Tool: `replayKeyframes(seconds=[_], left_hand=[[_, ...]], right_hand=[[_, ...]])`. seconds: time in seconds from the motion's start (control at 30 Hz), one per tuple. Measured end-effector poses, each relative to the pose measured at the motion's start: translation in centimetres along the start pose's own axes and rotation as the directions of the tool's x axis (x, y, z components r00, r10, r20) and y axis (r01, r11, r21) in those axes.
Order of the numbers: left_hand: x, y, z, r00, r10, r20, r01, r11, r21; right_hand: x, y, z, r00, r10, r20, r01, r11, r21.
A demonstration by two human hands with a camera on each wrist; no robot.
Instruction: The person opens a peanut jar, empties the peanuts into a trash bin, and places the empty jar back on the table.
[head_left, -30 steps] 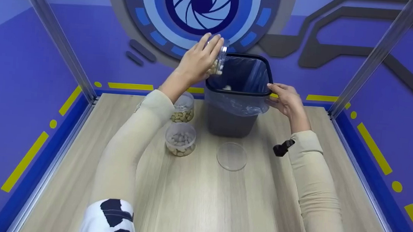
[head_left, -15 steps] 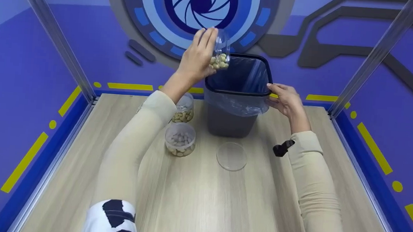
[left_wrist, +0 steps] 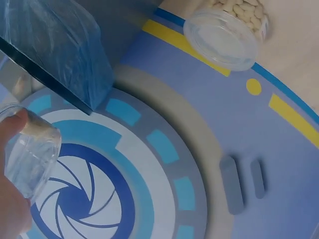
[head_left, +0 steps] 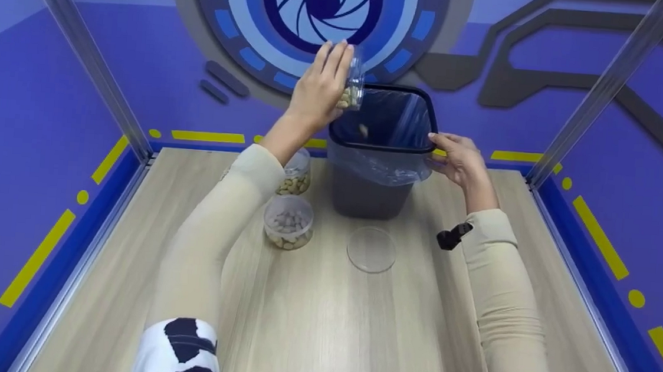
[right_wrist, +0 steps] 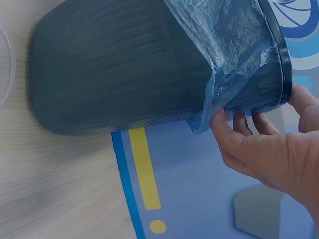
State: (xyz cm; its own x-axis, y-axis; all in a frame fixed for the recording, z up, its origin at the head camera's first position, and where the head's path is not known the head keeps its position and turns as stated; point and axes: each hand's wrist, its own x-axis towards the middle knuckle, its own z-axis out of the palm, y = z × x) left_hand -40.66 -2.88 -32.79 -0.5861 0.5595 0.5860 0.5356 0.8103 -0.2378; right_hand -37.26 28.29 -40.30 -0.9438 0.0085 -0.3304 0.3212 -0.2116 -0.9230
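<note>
Bottom of the trash bin (head_left: 369, 198) isn't showing: the head view is looking into dark liner past the rim. One pale piece (head_left: 363, 130) is blurring inside the mouth; can't tell if it's falling or resting. Left hand (head_left: 317, 93) is covering most of the clear plastic jar (head_left: 357, 73) in the head view; in the left wrist view the jar is running off the left edge, its contents smearing. Far jar (head_left: 294, 177) is sitting partly behind the left sleeve (head_left: 195, 258); can't tell if a lid is on it. Right wrist view is cutting off the bin's top side and most of the round clear lid (head_left: 371, 249).

Held jar: transparent, tilting well over, mouth facing right above the bin's left rim, pale nuts bunching along its low side. Left hand is gripping it, thumb lying over the wall near the mouth. Right hand (head_left: 458, 159) is pinching the bin's right rim, fingers bearing on the folded-over plastic liner (head_left: 377, 165). Bin is standing upright, far side of the counter (head_left: 320, 327), grey with a black rim. Near jar (head_left: 288, 223) is standing left of it, holding nuts; lid is lying flat to that jar's right.
</note>
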Motion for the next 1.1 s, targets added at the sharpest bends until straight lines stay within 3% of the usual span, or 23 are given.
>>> replayKeyframes(seconds=[0.17, 0.3, 0.43, 0.7, 0.93, 1.1], left_hand=[[-0.6, 0.3, 0.3, 0.997, 0.064, -0.040, -0.063, 0.998, 0.026], [-0.8, 0.5, 0.7, 0.997, 0.035, -0.066, -0.034, 0.999, 0.017], [-1.0, 0.8, 0.9, 0.998, 0.006, -0.056, -0.007, 1.000, -0.012], [-1.4, 0.8, 1.2, 0.992, 0.083, -0.095, -0.078, 0.995, 0.055], [-1.5, 1.2, 1.0, 0.993, 0.061, -0.103, -0.060, 0.998, 0.011], [-1.2, 1.5, 1.4, 0.966, 0.162, -0.203, -0.137, 0.982, 0.133]], right_hand=[[0.0, 0.2, 0.1, 1.000, -0.005, -0.008, 0.005, 1.000, 0.001], [0.0, 0.2, 0.1, 1.000, 0.001, 0.005, -0.001, 1.000, 0.000], [0.0, 0.2, 0.1, 1.000, 0.004, 0.005, -0.004, 1.000, -0.002], [0.1, 0.2, 0.3, 1.000, -0.002, -0.001, 0.002, 1.000, -0.019], [0.0, 0.2, 0.1, 1.000, -0.003, 0.007, 0.003, 1.000, -0.015], [-0.2, 0.1, -0.1, 1.000, -0.002, 0.000, 0.002, 1.000, -0.029]])
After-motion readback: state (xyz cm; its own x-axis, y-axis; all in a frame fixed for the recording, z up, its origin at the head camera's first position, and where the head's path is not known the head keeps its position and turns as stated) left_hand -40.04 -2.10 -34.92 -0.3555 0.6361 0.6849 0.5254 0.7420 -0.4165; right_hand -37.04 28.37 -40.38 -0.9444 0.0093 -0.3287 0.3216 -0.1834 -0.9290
